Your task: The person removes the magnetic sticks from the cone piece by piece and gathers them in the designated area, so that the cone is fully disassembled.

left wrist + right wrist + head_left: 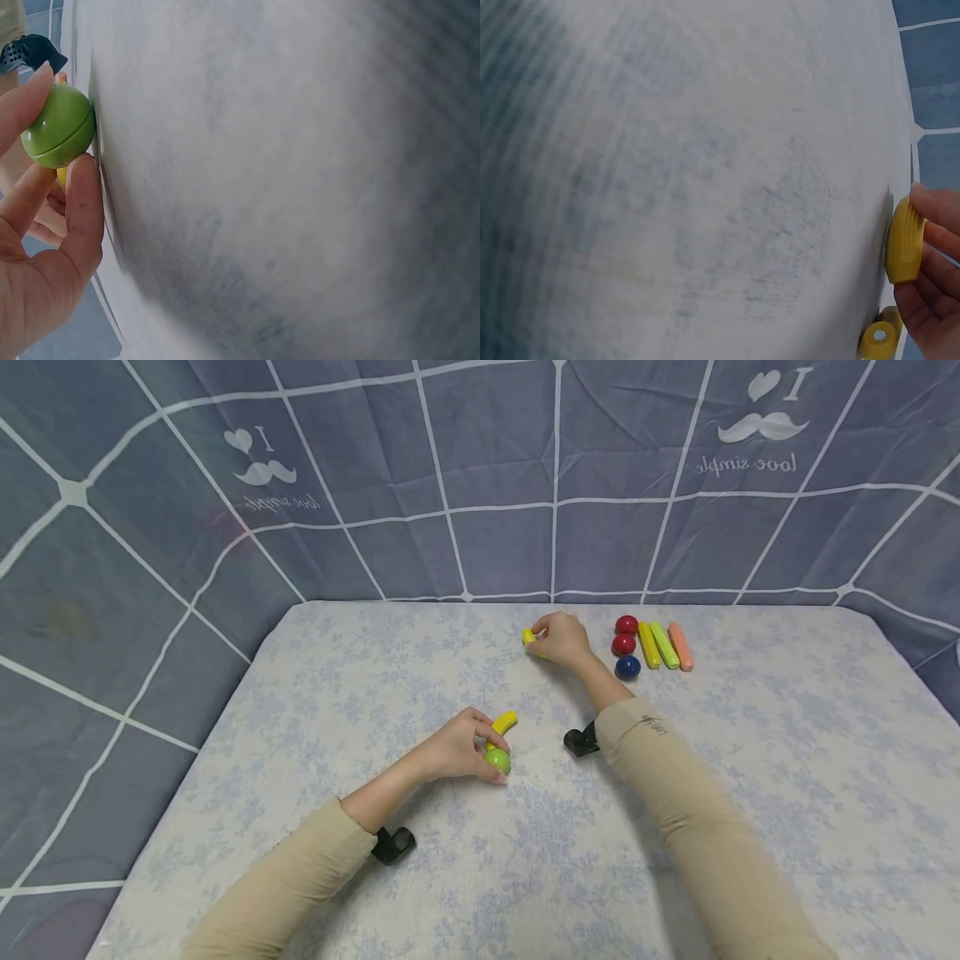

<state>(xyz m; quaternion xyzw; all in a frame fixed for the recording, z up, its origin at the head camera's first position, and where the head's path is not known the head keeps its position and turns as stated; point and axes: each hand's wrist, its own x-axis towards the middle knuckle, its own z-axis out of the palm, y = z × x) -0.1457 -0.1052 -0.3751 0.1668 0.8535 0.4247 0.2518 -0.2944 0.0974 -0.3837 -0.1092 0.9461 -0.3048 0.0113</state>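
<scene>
My left hand [457, 747] pinches a glossy green ball [497, 762] with a seam round it, between thumb and fingers just at the tabletop. The left wrist view shows this green ball [60, 126] from close by. A curved yellow piece [506, 721] lies right beside it, partly behind the fingers. Farther back, my right hand [562, 639] pinches another yellow piece [528, 636] at its fingertips. The right wrist view shows the ridged side of this yellow piece [905, 241]. Below it appears a yellow part [877, 340] with a round hole; I cannot tell which object it belongs to.
Right of my right hand stand two red balls [624, 644] and a dark blue ball [627, 667]. Beside them lie a yellow stick [649, 646], a lime stick [664, 646] and a salmon stick [681, 647]. A flowered cloth [360, 668] covers the table; checked curtains [495, 460] hang behind.
</scene>
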